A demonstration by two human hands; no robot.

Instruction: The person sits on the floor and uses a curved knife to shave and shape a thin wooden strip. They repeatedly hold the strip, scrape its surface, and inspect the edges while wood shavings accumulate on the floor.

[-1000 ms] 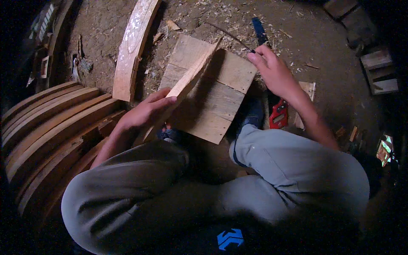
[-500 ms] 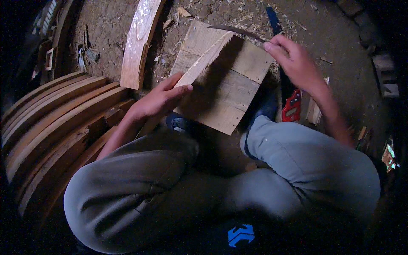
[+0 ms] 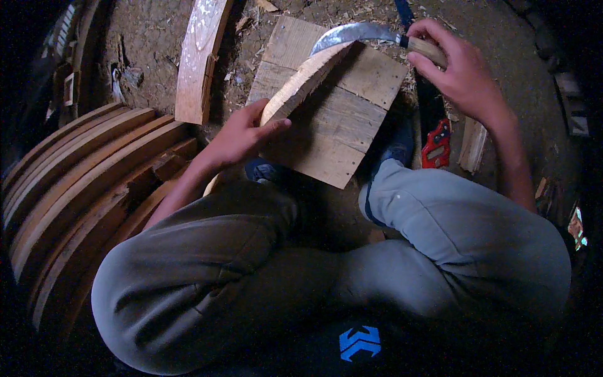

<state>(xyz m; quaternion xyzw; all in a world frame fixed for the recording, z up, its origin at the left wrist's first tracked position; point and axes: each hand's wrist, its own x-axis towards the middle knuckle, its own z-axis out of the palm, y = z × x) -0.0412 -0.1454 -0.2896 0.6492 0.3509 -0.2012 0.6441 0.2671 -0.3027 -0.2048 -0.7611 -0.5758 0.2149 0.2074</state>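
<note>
My left hand (image 3: 250, 133) is closed round the near end of a pale wooden piece (image 3: 306, 83), which slants away to the right over a square board of planks (image 3: 339, 129). My right hand (image 3: 461, 75) grips the wooden handle of a sickle (image 3: 355, 32). Its curved, shiny blade reaches left across the far end of the wooden piece; whether the edge touches the wood I cannot tell. The plank board sits beyond my knees, above my feet, and its support is hidden. The wooden piece casts a dark shadow on it.
Curved wooden planks (image 3: 81, 182) are stacked at my left. A broad plank (image 3: 200, 69) lies past them. A handsaw with a red handle (image 3: 435, 146) lies right of the board, beside a wood offcut (image 3: 472, 144). Shavings litter the earth floor (image 3: 157, 38).
The sickle has turned, so the flat of its blade now faces up and its handle shows. My right hand has moved up and right. The wooden piece has rolled, showing its broad face.
</note>
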